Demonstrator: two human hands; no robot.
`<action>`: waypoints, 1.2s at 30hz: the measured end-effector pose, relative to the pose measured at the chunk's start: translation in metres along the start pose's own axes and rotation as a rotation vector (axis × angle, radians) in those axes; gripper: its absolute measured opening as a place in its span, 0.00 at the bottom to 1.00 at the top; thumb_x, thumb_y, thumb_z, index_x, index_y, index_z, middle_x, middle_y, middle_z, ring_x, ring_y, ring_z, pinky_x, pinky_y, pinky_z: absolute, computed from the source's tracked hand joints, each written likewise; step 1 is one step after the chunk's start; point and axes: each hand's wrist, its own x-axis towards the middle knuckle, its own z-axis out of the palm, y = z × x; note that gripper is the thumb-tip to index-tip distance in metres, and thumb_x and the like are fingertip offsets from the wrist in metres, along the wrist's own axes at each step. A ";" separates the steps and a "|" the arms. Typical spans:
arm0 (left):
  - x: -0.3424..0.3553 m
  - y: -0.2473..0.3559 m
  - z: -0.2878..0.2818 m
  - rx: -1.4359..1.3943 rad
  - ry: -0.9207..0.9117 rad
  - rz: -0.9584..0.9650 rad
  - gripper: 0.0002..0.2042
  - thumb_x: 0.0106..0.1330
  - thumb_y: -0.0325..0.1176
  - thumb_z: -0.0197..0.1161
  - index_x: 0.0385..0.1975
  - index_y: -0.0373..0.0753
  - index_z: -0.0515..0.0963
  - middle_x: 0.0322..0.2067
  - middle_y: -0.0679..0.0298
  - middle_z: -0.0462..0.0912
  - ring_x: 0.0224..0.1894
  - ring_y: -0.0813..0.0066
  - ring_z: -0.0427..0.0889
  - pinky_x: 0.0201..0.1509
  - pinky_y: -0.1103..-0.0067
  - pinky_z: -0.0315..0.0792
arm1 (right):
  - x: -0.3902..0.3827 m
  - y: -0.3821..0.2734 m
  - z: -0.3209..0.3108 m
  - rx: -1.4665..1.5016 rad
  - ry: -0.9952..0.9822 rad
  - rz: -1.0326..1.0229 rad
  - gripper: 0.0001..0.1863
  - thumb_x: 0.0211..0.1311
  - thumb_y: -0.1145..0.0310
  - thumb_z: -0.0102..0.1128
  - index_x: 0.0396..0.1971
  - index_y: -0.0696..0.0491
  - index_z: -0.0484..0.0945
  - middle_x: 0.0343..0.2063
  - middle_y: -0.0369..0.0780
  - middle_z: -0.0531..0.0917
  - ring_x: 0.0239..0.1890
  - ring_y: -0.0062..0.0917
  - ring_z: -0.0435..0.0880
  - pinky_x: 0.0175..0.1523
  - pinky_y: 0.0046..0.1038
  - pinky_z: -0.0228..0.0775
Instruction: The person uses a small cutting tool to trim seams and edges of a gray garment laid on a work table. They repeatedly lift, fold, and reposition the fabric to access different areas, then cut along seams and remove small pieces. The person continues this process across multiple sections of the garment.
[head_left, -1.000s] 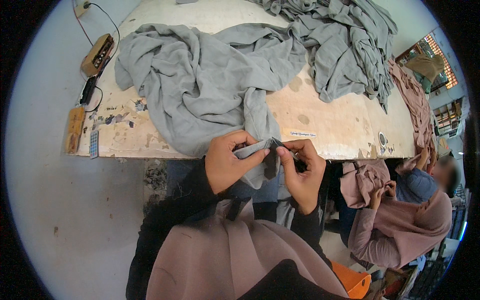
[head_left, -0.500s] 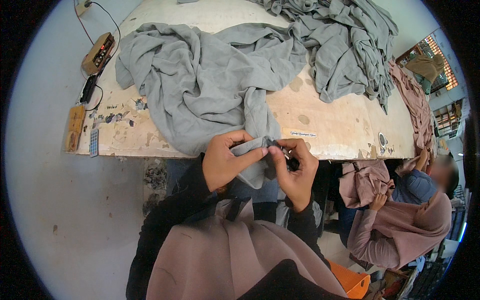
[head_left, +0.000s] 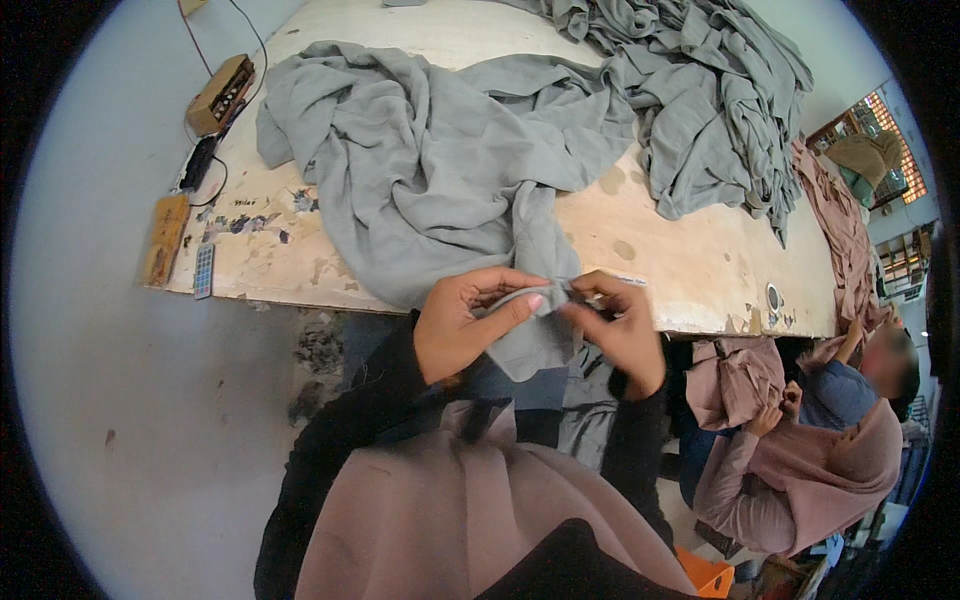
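A large crumpled piece of grey cloth lies across the table, and one end hangs over the front edge toward me. My left hand is closed on this hanging end, its thumb pressing a folded edge against the fingers. Right beside it, my right hand is bent into a pinch at the same edge, slightly blurred. Something small and dark shows between its thumb and forefinger; its kind I cannot make out. Below both hands a flap of the cloth dangles over my lap.
A pale, worn table stands before me. More grey cloth is heaped at the far right. Along the left edge lie a brown box with knobs, a wooden block and a remote control. At right, people handle pink cloth.
The view has shifted slightly, moving the table rightward in the picture. My right hand has rolled over and drawn a little to the right at the cloth edge; my left hand keeps its grip.
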 end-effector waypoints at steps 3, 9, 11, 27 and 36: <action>-0.011 -0.001 -0.019 0.142 0.009 0.122 0.18 0.69 0.29 0.66 0.56 0.34 0.77 0.52 0.60 0.84 0.53 0.77 0.80 0.60 0.79 0.71 | 0.027 0.038 -0.076 0.206 0.408 -0.185 0.10 0.61 0.67 0.64 0.40 0.56 0.84 0.29 0.34 0.86 0.25 0.12 0.76 0.29 0.15 0.60; -0.042 0.003 -0.098 0.378 0.387 0.171 0.17 0.69 0.29 0.64 0.56 0.38 0.76 0.53 0.65 0.81 0.50 0.79 0.79 0.54 0.79 0.72 | 0.042 0.089 -0.187 0.301 1.330 -0.069 0.23 0.60 0.76 0.68 0.56 0.57 0.76 0.53 0.41 0.82 0.25 0.11 0.73 0.22 0.15 0.51; -0.050 0.001 -0.122 0.511 0.552 0.145 0.18 0.68 0.29 0.65 0.57 0.38 0.75 0.53 0.63 0.81 0.51 0.77 0.79 0.54 0.78 0.71 | 0.037 0.094 -0.168 0.246 1.068 -0.186 0.23 0.59 0.75 0.70 0.56 0.55 0.77 0.57 0.44 0.81 0.42 0.19 0.83 0.32 0.16 0.67; 0.042 0.044 -0.280 1.296 0.772 0.350 0.21 0.63 0.25 0.60 0.57 0.49 0.78 0.56 0.57 0.81 0.57 0.56 0.80 0.60 0.65 0.73 | 0.011 0.031 -0.150 -1.089 1.005 -0.423 0.20 0.49 0.78 0.67 0.45 0.47 0.81 0.36 0.42 0.85 0.34 0.40 0.84 0.40 0.35 0.75; 0.016 0.088 -0.327 1.314 0.881 0.343 0.14 0.70 0.30 0.62 0.54 0.46 0.80 0.37 0.52 0.87 0.38 0.58 0.87 0.44 0.70 0.78 | 0.029 0.036 -0.184 -1.032 0.817 -0.193 0.21 0.53 0.77 0.62 0.49 0.47 0.79 0.41 0.40 0.87 0.40 0.41 0.87 0.44 0.36 0.78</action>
